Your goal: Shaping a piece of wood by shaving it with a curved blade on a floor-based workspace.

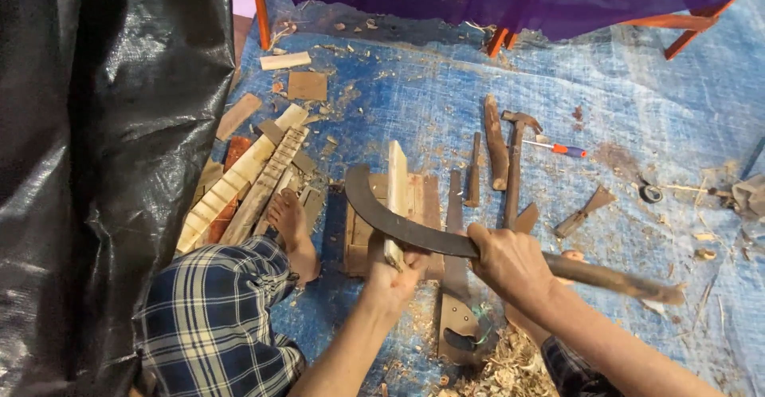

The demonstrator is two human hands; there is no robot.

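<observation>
Blue tarpaulin floor [637, 110] strewn with shavings; left hand [394, 277] grips an upright pale wooden slat [398, 182], right hand [510, 261] clenches a curved dark billhook [382, 214]; a slipping blade could cut the left fingers.

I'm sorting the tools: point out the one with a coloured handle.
The small screwdriver with the orange-and-blue handle, right of the wooden-handled claw hammer; other tools are plain wood or metal.

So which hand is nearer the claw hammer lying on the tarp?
Right. The right hand grips the curved blade's handle just below the claw hammer. The left hand holds the upright wood strip, farther to the hammer's left.
</observation>
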